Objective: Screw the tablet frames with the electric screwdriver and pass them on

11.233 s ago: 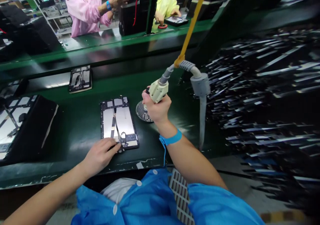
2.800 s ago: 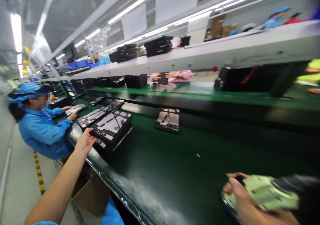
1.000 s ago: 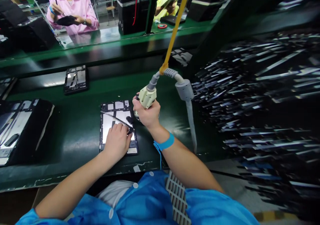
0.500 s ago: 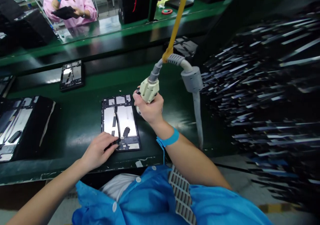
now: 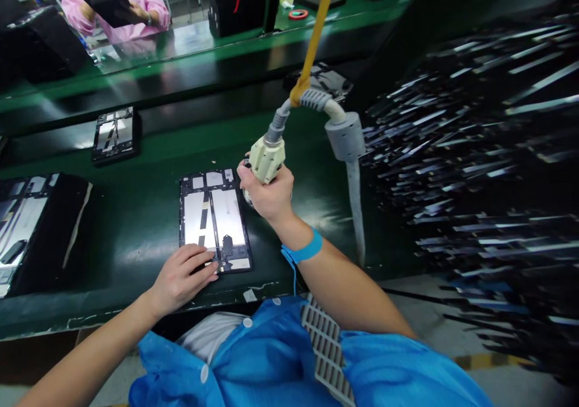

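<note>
An open tablet (image 5: 230,214), its silvery inner side up, lies on the green bench in front of me. A thin dark ribbon cable (image 5: 213,220) runs straight down its middle. My left hand (image 5: 187,274) rests at the tablet's lower left edge, thumb and fingertips closed together at the cable's lower end; what is under them is partly hidden. To the right of the tablet, my right hand (image 5: 269,193) is wrapped round a corded hand tool with a cream housing (image 5: 266,160). Its working end is hidden. A blue wrist strap (image 5: 305,250) circles my right wrist.
A yellow strap (image 5: 316,33) holds up the tool's grey cord (image 5: 355,202). Tablets are stacked (image 5: 27,232) at left; another tablet (image 5: 115,134) lies behind. Blurred dark strips (image 5: 474,154) fill the right side. Across the bench, a person in pink (image 5: 149,0) holds a dark panel.
The ribbon cable, curved before, now lies straighter on the tablet. My left fingers have shifted slightly right and down. My right hand keeps the tool beside the tablet.
</note>
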A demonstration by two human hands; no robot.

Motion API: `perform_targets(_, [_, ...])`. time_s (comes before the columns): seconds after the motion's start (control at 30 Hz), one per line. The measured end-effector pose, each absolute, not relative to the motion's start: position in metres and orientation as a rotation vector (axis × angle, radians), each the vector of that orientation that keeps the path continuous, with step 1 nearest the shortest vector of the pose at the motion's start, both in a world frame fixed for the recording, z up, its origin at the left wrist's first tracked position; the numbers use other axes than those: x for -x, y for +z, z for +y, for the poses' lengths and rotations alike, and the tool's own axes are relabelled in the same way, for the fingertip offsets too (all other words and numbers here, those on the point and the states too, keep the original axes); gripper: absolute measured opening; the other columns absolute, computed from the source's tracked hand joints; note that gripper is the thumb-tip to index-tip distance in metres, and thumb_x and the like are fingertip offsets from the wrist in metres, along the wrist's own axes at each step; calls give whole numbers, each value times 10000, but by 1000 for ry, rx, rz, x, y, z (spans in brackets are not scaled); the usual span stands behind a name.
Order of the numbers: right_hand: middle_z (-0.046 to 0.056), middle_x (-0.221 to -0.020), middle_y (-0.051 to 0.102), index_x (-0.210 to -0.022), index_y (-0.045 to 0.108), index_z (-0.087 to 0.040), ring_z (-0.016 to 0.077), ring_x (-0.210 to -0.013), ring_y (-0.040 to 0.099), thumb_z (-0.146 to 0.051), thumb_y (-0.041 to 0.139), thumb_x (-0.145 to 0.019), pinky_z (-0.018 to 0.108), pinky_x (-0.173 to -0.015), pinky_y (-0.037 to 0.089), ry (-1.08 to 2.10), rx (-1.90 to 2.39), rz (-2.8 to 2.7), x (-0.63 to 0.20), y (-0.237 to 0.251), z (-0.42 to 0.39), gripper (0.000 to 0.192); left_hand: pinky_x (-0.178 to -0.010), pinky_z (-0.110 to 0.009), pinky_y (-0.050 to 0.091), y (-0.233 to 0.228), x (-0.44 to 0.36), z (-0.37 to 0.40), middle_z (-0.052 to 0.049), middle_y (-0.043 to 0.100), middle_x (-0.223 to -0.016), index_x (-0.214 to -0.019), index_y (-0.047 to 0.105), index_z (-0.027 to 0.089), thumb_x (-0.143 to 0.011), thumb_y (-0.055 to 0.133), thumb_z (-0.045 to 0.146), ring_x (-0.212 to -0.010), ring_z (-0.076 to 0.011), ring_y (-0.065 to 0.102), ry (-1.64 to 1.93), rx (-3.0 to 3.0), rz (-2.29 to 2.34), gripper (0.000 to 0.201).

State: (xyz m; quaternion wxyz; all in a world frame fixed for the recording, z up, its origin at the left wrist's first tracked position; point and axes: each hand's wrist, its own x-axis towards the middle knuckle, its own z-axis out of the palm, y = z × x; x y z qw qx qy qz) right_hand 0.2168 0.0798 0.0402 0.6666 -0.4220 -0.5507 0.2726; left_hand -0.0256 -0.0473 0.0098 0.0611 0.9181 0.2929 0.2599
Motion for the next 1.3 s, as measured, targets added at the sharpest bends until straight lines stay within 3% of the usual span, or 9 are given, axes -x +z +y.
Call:
perform_targets(0.13, [-4, -823, 711, -973, 680, -249, 178, -732, 676, -416, 747, -854, 372, -731, 607, 619, 950, -1238, -217, 40, 80, 217, -1051, -499, 546, 8, 26, -54, -97, 736, -1233, -1234, 674, 263, -942, 677, 139, -1201, -259, 664, 741, -2744, 949, 317])
perform_targets(0.33, [5, -858, 724, -965, 695, -247, 189, -765, 704, -382, 760, -845, 388, -762, 623, 618, 952, -1207, -220, 38, 80, 192, -1200, -674, 320, 5, 17, -68, -96, 704, -1301, -1244, 678, 251, -957, 644, 138, -1375, -315, 548, 720, -2672, 1228, 311])
perform_targets(0.63, [36, -938, 745, -981, 704, -233, 212, -868, 735, -374, 770, -824, 405, -795, 633, 588, 982, -1172, -227, 30, 89, 221, -1169, -646, 352, -8, 7, -3, -101, 714, -1280, -1175, 723, 239, -994, 622, 222, -1324, -312, 596, 835, -2641, 1343, 209])
perform_targets(0.8, [25, -881, 735, -998, 685, -235, 198, -781, 733, -387, 762, -829, 391, -753, 632, 610, 989, -1158, -221, 30, 91, 239, -1178, -646, 343, -10, 7, -6, -108, 695, -1319, -1203, 707, 240, -981, 617, 177, -1348, -311, 576, 859, -2595, 1320, 247])
perform_targets(1.3, [27, -849, 726, -980, 699, -236, 198, -766, 724, -409, 762, -815, 372, -740, 624, 585, 1067, -1203, -216, 23, 93, 247, -1169, -658, 350, -6, 9, -6, -94, 693, -1319, -1218, 697, 258, -990, 610, 188, -1346, -314, 574, 828, -2542, 1302, 254])
